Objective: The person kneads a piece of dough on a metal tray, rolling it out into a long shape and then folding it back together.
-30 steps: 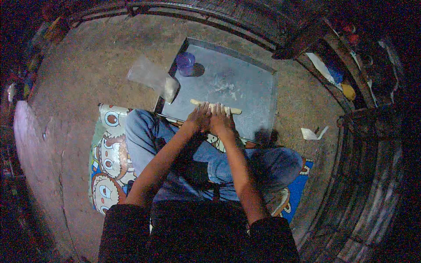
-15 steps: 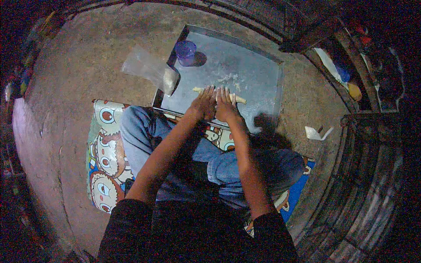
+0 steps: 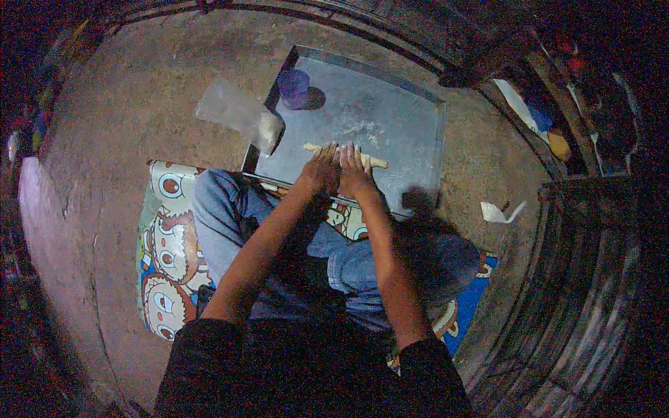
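Observation:
A long pale roll of dough (image 3: 376, 161) lies crosswise on a shallow metal tray (image 3: 404, 111) in front of me. My left hand (image 3: 322, 167) and my right hand (image 3: 354, 171) lie side by side across its middle, fingers stretched out and pointing away from me, resting on it rather than gripping. Their fingers hide part of the roll. Beyond the roll is a patch of white powder (image 3: 362, 129) on the metal. A purple cup (image 3: 293, 87) stands in the tray's far left corner.
A clear plastic bag (image 3: 230, 108) with pale contents overlaps the tray's left edge. I sit cross-legged on a cartoon-print mat (image 3: 167, 244) on the concrete floor (image 3: 118, 104). A white scrap (image 3: 500, 212) lies right of the tray, near dark wooden structures (image 3: 571, 279) along the right side.
Over the last second both hands moved forward and slightly rightward with the dough roll beneath them, then back toward me a little. The view shifted slightly too.

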`<state>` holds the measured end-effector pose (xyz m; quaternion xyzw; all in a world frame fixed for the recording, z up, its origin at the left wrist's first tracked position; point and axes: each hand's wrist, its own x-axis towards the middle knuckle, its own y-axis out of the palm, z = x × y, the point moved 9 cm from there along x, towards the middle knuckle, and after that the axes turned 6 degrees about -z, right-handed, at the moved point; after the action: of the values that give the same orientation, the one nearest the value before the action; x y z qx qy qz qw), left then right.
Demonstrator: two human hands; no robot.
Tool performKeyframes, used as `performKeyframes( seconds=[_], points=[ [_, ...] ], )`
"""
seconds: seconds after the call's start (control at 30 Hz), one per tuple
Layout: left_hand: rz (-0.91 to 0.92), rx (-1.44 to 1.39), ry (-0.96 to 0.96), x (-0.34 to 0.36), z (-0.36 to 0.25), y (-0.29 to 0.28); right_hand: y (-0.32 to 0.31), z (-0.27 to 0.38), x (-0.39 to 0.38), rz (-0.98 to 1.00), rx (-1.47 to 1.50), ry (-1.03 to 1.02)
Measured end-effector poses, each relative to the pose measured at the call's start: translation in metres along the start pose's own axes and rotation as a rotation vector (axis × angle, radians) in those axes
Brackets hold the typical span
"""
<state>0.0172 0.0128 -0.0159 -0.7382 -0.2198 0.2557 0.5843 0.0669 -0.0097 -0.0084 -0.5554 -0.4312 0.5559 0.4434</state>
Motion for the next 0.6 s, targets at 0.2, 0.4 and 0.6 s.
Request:
performKeyframes(
  seconds=[0.2,0.4,0.6],
  points=[
    [0.004,-0.127,0.041,-0.012,-0.002,0.012,0.004,0.002,-0.01,0.062,0.076,-0.009],
    [-0.073,-0.016,0.032,-0.016,-0.002,0.01,-0.001,0.013,-0.017,-0.011,0.045,-0.037],
    [-0.248,0.061,0.193,-0.062,-0.026,-0.018,-0.024,0.025,-0.044,0.054,0.084,0.013]
  ],
)
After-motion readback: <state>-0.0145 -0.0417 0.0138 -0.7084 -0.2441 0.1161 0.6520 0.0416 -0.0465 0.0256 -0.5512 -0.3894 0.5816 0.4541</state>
